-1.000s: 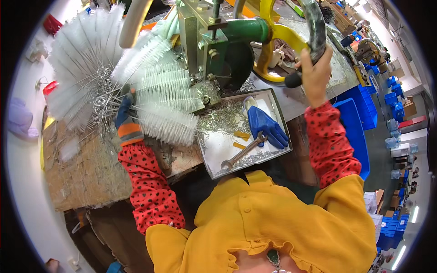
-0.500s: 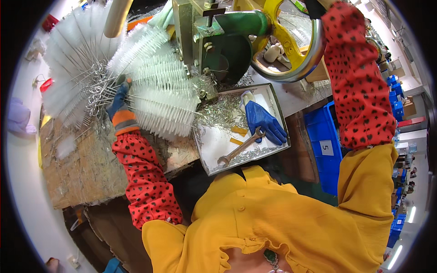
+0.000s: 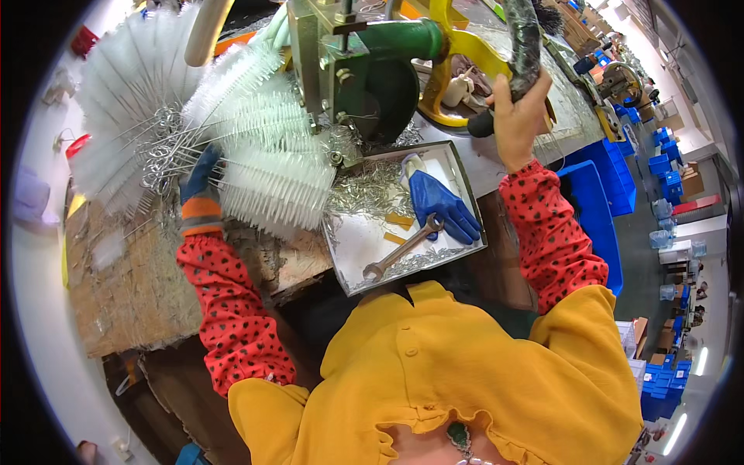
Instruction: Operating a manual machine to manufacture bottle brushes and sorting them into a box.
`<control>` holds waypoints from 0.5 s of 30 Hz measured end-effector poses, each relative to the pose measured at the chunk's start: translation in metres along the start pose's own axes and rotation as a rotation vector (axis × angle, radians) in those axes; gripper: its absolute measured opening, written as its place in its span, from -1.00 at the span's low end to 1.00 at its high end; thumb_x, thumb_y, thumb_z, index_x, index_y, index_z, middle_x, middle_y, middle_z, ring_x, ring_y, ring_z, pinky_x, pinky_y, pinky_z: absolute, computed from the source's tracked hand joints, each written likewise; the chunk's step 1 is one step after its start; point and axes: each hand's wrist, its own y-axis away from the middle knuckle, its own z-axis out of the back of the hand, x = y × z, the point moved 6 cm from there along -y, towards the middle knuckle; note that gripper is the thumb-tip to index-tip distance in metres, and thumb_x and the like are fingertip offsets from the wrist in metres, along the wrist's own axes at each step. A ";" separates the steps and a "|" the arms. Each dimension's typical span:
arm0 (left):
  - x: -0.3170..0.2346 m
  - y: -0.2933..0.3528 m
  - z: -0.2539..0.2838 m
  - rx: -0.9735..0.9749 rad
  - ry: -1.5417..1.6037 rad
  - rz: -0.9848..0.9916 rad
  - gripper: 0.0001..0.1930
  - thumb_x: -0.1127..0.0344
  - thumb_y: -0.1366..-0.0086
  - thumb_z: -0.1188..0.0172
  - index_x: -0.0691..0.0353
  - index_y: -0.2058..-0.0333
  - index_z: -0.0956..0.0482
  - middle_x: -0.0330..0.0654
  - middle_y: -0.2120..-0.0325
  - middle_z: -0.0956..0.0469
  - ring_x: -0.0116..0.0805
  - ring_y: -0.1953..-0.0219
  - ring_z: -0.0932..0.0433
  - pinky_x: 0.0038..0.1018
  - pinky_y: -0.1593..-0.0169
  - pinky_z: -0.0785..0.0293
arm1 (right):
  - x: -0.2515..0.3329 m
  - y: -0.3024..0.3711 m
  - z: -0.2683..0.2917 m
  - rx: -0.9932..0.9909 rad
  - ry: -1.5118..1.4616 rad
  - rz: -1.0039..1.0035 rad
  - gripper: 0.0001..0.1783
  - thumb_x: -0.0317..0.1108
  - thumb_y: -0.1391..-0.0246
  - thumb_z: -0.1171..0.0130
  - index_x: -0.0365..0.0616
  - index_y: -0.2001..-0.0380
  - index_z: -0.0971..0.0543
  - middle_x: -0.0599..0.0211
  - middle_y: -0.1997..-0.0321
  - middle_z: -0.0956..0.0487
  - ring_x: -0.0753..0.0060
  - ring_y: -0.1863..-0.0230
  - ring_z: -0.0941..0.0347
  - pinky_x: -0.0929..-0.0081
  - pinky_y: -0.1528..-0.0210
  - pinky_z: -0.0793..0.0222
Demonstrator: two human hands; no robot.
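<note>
My left hand (image 3: 203,177), in a blue and orange glove, closes on the twisted-wire stems of white-bristled tube brushes (image 3: 275,182). The brushes lie fanned out over the bench, their looped wire ends (image 3: 164,151) bunched beside my fingers. Part of that grip is hidden by the glove and the bristles. My bare right hand (image 3: 521,116) is wrapped around the dark, plastic-covered rim of a yellow-spoked handwheel (image 3: 440,66). A black knob (image 3: 481,125) sticks out beside my fingers. The wheel joins a green machine (image 3: 399,43) in front of me.
Close to me sits a shallow tray (image 3: 474,203) with metal wire scraps, a wrench (image 3: 403,248) and a blue glove (image 3: 443,205). Under it on the left is a worn wooden bench (image 3: 147,287). Blue bins (image 3: 601,225) stand at right. A pale rod (image 3: 206,35) hangs over the brushes.
My right hand has come down and toward me from the top edge, and the handwheel has turned with it. My left hand has stayed at the brush stems.
</note>
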 end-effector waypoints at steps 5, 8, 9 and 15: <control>-0.011 0.002 0.000 -0.222 -0.223 -0.066 -0.54 0.19 0.01 -0.45 0.36 0.16 -0.64 -0.21 0.23 -0.62 -0.45 0.25 -0.55 -0.48 0.08 -0.44 | 0.046 -0.032 0.002 0.113 0.183 0.058 -0.62 -0.31 -0.14 -0.14 -0.27 0.06 -0.32 0.27 0.51 -0.52 0.49 0.57 -0.52 0.48 0.51 -0.44; -0.015 0.003 -0.002 -0.290 -0.176 -0.130 -0.53 0.25 0.06 -0.48 0.37 0.16 -0.64 -0.19 0.25 -0.62 -0.45 0.31 -0.56 -0.48 0.14 -0.47 | 0.067 -0.077 -0.004 0.247 0.339 0.113 -0.62 -0.24 -0.13 -0.14 -0.23 0.07 -0.36 0.29 0.57 -0.49 0.50 0.60 -0.49 0.46 0.52 -0.41; -0.017 0.002 -0.003 -0.290 -0.169 -0.167 -0.53 0.27 0.07 -0.49 0.37 0.16 -0.63 -0.19 0.26 -0.62 -0.44 0.33 -0.56 -0.48 0.15 -0.48 | 0.072 -0.093 -0.009 0.277 0.348 0.110 -0.69 -0.28 -0.08 -0.14 -0.27 0.20 -0.41 0.27 0.58 -0.49 0.50 0.62 -0.48 0.49 0.58 -0.38; -0.012 -0.011 -0.001 -0.307 -0.105 -0.149 -0.59 0.38 0.06 -0.48 0.35 0.19 -0.63 -0.20 0.32 -0.63 -0.43 0.41 -0.57 -0.50 0.28 -0.52 | 0.078 -0.166 -0.057 0.570 0.452 -0.034 -0.78 -0.36 0.05 -0.15 -0.31 0.37 -0.47 0.27 0.63 -0.48 0.51 0.68 -0.42 0.53 0.66 -0.34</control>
